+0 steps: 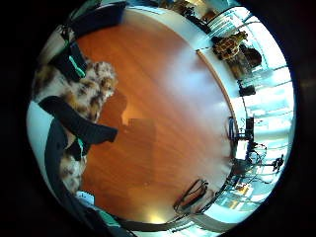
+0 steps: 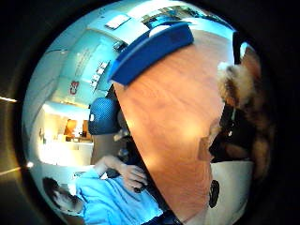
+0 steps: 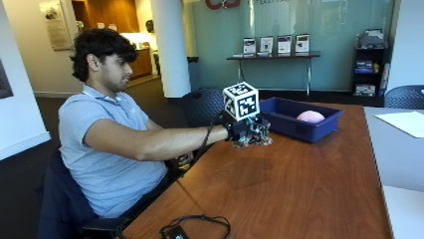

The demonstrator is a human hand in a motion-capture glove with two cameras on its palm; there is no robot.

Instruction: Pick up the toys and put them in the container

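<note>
Spotted plush toy in right hand

Likely an office lobby. A glass wall backs a console table with framed displays. Office chairs stand near.

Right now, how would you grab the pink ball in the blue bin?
Probably from straight above, fingers round its top half: the blue bin walls off the pink ball on every side, and only its rounded top shows. The gloved right hand holds a spotted plush toy.
</note>
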